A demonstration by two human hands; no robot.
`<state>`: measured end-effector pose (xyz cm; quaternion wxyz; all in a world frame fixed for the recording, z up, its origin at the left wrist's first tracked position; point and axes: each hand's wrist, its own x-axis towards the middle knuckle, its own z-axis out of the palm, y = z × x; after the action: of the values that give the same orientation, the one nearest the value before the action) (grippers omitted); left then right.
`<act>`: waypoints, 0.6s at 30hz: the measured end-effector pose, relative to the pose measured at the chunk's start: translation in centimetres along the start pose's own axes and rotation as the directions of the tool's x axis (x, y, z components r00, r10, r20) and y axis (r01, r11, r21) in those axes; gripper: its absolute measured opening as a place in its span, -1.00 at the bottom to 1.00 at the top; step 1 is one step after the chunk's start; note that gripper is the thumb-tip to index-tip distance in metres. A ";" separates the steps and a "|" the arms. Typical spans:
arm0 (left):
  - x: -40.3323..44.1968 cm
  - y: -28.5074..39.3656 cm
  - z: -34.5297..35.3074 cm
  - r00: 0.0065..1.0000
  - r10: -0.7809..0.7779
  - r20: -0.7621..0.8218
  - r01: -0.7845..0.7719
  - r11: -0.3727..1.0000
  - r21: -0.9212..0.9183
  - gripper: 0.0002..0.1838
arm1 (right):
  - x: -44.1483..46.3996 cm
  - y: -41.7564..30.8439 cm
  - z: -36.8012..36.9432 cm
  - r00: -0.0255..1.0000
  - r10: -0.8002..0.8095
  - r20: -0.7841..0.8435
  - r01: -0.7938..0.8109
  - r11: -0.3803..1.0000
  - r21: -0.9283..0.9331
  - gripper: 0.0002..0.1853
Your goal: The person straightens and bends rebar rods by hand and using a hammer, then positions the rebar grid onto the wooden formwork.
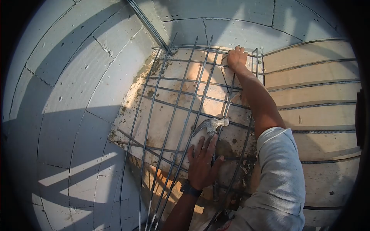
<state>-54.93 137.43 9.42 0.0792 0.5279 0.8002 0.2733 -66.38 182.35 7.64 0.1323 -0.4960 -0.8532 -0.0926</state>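
A grid of steel rebar (pixel 178 101) lies over a stained board (pixel 154 111). My left hand (pixel 202 161), with a dark band at its wrist, is laid palm down over the near part of the grid, fingers stretched out. Just beyond its fingertips is the metal head of a claw hammer (pixel 211 125), resting on the bars; the hand hides part of what lies below the head. At the far edge of the grid, my right hand (pixel 237 58) has its fingers curled over a bar near the wall. Its grip is partly hidden from this angle.
Block walls (pixel 77 96) rise on the left and at the back. Upright bars (pixel 148 24) stand in the far corner. To the right, several crosswise rebars (pixel 320 85) run over pale stepped boards (pixel 308 96). Long bar ends stick out toward me at the bottom.
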 end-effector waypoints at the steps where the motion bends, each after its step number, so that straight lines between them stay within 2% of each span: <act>1: -0.1 -0.1 -0.1 1.000 0.002 -0.003 -0.002 1.000 -0.001 -0.28 | -0.2 -0.1 0.1 0.999 0.050 0.021 -0.052 0.996 0.071 -0.64; 3: 0.0 0.0 -0.2 1.000 0.008 -0.013 -0.009 1.000 -0.015 -0.28 | -0.4 0.2 -0.1 0.987 0.144 0.068 -0.155 0.969 0.194 -0.65; 6: -0.1 -0.2 0.0 1.000 0.006 -0.024 -0.007 1.000 -0.004 -0.29 | 0.0 0.7 0.1 0.995 0.066 0.069 -0.081 0.968 0.238 -0.68; 9: -0.1 -0.2 0.0 1.000 0.003 -0.028 -0.003 1.000 -0.004 -0.30 | 1.1 1.4 -0.1 0.983 -0.095 0.160 0.072 0.987 0.142 -0.69; 13: -0.2 -0.5 0.0 0.999 -0.002 -0.045 0.001 1.000 -0.027 -0.30 | 1.0 1.4 -0.7 0.977 -0.141 0.159 0.117 0.982 0.149 -0.68; 14: -0.1 -0.5 -0.1 0.999 -0.003 -0.037 0.001 0.999 -0.036 -0.30 | 1.2 1.5 -0.1 0.982 -0.120 0.148 0.093 0.980 0.175 -0.67; 18: 0.0 -0.5 -0.2 0.999 0.021 -0.044 -0.024 0.997 -0.077 -0.31 | -0.8 0.8 -0.3 0.988 0.146 0.041 -0.151 0.919 0.365 -0.59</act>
<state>-55.41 137.24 9.34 0.0794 0.5275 0.7844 0.3164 -65.26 181.98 7.66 0.2238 -0.5264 -0.8161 0.0820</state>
